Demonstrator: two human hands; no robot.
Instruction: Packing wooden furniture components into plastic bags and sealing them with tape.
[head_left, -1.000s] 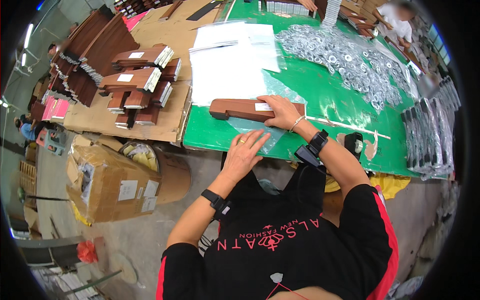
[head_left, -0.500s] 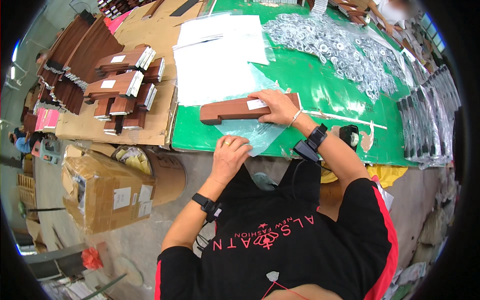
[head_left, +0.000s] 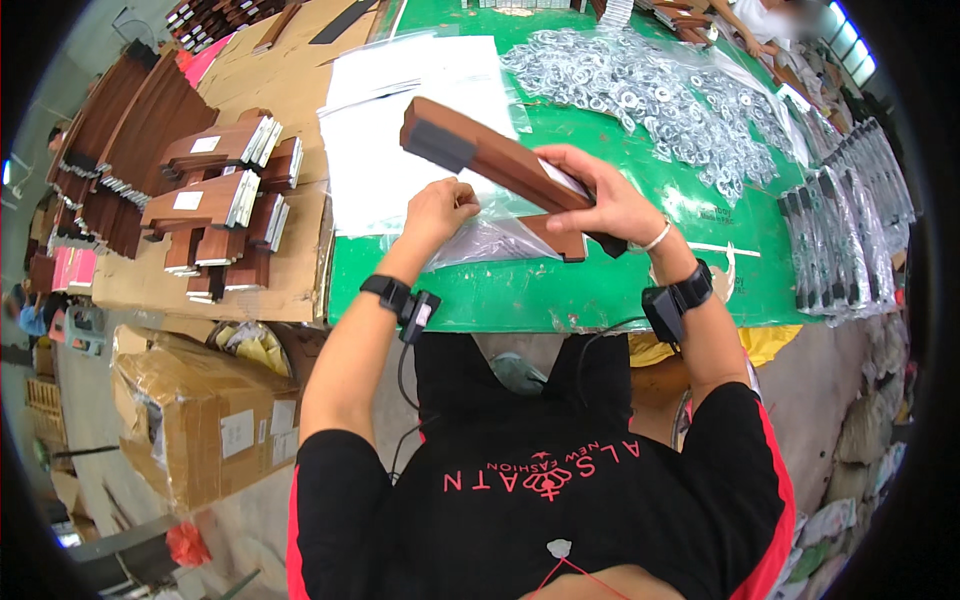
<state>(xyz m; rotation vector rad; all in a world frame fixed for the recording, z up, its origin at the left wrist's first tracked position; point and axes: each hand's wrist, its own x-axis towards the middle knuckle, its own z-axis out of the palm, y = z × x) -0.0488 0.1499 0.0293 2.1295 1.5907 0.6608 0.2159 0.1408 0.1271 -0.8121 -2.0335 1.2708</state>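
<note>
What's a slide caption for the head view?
Right hand lifts brown wooden bar above green table; left hand pinches clear plastic bag.

Both arms reach forward, bent at the elbows. The right hand [head_left: 605,195] is raised, fingers curled tight; the left hand [head_left: 440,208] is a loose fist.

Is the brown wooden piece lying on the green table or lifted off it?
Lifted. The right hand grips the brown wooden piece tilted above the green table, its grey end up, while the left hand pinches the clear plastic bag beneath.
</note>
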